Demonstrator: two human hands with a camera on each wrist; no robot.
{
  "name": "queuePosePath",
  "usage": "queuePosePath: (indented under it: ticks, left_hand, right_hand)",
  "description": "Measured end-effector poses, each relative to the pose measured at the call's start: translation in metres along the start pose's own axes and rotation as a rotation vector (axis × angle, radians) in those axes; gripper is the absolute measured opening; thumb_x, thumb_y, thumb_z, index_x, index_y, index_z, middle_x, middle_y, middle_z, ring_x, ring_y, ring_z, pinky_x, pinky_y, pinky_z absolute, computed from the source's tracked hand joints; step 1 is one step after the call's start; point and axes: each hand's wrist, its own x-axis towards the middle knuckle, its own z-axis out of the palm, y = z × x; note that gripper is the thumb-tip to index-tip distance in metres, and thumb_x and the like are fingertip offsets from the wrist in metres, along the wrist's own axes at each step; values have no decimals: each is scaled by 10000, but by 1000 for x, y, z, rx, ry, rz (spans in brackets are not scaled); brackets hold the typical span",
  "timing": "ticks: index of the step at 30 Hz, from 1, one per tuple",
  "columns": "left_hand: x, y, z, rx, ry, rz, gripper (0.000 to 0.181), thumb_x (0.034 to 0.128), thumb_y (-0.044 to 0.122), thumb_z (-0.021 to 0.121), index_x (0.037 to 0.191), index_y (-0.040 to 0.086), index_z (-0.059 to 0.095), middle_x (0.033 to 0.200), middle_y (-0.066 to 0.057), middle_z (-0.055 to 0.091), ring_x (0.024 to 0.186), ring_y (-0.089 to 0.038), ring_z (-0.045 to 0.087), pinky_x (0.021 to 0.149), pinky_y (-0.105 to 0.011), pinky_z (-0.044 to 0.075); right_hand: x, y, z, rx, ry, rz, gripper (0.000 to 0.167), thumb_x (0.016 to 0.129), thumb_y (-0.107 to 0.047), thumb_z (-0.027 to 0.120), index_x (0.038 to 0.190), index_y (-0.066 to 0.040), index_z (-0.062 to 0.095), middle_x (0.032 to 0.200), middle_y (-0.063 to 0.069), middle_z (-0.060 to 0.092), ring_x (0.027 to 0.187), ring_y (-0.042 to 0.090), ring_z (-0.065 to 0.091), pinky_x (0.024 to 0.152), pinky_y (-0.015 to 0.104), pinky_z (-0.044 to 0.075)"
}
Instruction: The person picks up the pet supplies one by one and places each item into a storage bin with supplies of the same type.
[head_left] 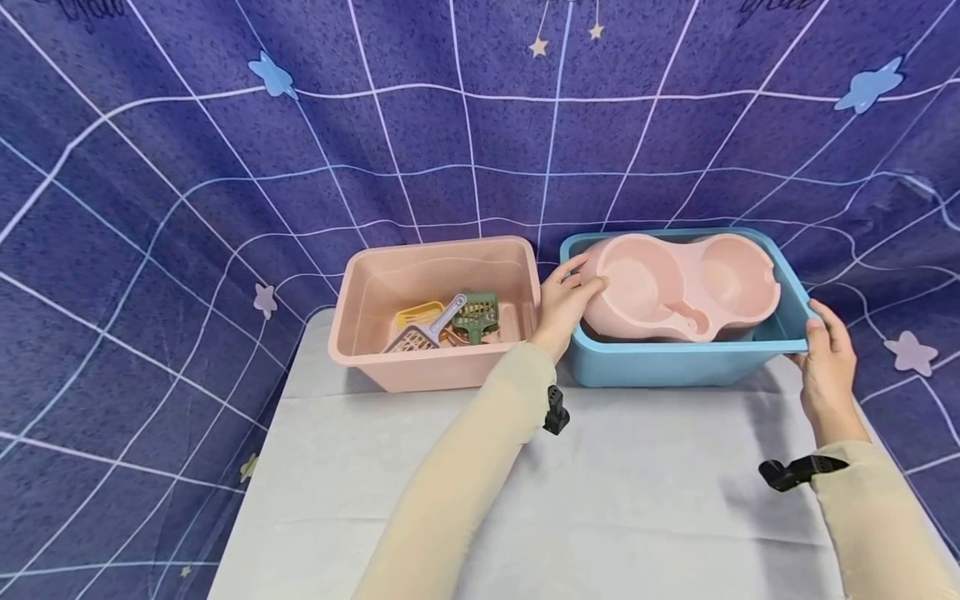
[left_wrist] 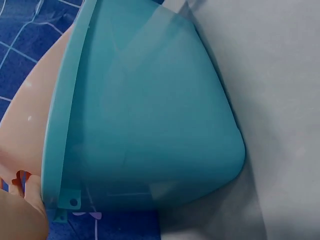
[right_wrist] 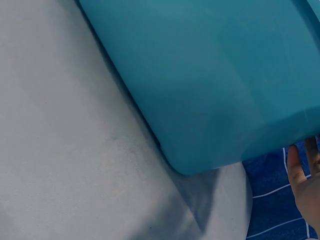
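A pink double pet bowl sits tilted in the top of a blue bin, with two round hollows facing up. My left hand holds the bowl's left end, thumb over its edge; in the left wrist view that hand shows beside the blue rim, against the pink side. At the bin's right end, my right hand grips the rim, thumb on top and fingers along the outside. The right wrist view catches its fingers at the bin's outer wall. What lies under the bowl is hidden.
Left of the blue bin stands a pink bin holding a green litter scoop, a grey-purple scoop and a yellow scoop. Both bins stand on a white-covered table. A dark blue curtain hangs close behind.
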Motion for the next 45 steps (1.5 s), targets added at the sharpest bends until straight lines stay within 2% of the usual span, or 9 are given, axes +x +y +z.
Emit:
queuePosePath:
  ticks: [5, 9, 13, 17, 22, 29, 32, 38, 45]
  left_hand:
    - [-1, -1, -2, 65, -28, 53, 508, 813, 130, 804, 1299, 130, 655, 1314, -116, 593, 1136, -162, 573, 886, -259, 522]
    - [-2, -1, -6, 114, -109, 88, 521, 891, 129, 738, 1378, 75, 560, 1283, -175, 607, 1062, -229, 624, 868, -259, 528]
    - [-4, -2, -10, 127, -214, 94, 528, 969, 95, 637, 1456, 47, 440, 1365, -207, 546, 1192, -305, 582, 948, -296, 508]
    - [-8, -2, -11, 227, -249, 124, 528, 1003, 121, 590, 1488, 62, 392, 1435, -193, 491, 1269, -314, 526, 993, -335, 488]
    - [-12, 1, -10, 395, -209, 168, 488, 1012, 155, 579, 1470, 86, 427, 1412, -173, 520, 1226, -276, 568, 965, -323, 505]
    - [-17, 8, -13, 503, -57, 217, 374, 909, 149, 731, 1269, 89, 646, 1225, -89, 679, 1051, -200, 679, 842, -250, 551]
    - [-19, 10, -17, 471, -47, 227, 363, 887, 104, 744, 1237, 63, 655, 1188, -104, 692, 1022, -216, 687, 805, -233, 554]
    - [-20, 14, -24, 279, -39, 250, 359, 874, 4, 711, 1223, -21, 633, 1114, -187, 701, 913, -255, 701, 748, -239, 562]
    - [-27, 9, -34, 292, 18, 267, 335, 902, 43, 689, 1233, 13, 645, 1085, -119, 716, 884, -221, 682, 753, -250, 546]
  right_hand:
    - [2, -1, 0, 7, -9, -6, 335, 1020, -159, 538, 1346, -161, 615, 1281, 5, 502, 1065, 135, 503, 633, 137, 531]
    - [2, -3, 1, 15, -2, -9, 329, 1019, -151, 538, 1337, -160, 623, 1268, 8, 508, 1052, 137, 510, 625, 142, 534]
    - [1, -4, 2, 36, -1, -11, 324, 1016, -143, 542, 1329, -154, 629, 1263, 12, 508, 1039, 136, 515, 622, 150, 538]
    - [0, -5, 2, 35, 4, -6, 323, 1017, -149, 541, 1327, -157, 629, 1262, 13, 505, 1031, 134, 515, 619, 149, 536]
    - [0, -4, 4, 2, 3, -8, 324, 1019, -174, 549, 1333, -175, 627, 1292, 12, 501, 1052, 135, 503, 630, 137, 526]
    - [-1, 0, 2, -20, 19, 7, 329, 1028, -193, 532, 1347, -186, 615, 1308, 1, 484, 1062, 131, 485, 627, 132, 519]
    - [-2, 1, 1, -43, 28, 3, 325, 1029, -208, 535, 1343, -199, 617, 1319, -11, 481, 1097, 134, 473, 638, 126, 510]
    - [-3, 1, 3, -62, 22, -12, 326, 1033, -218, 527, 1346, -203, 614, 1324, -11, 479, 1123, 143, 470, 650, 122, 505]
    - [-3, 3, 3, -67, 36, -5, 339, 1037, -197, 484, 1351, -199, 612, 1319, -1, 480, 1097, 142, 478, 648, 122, 510]
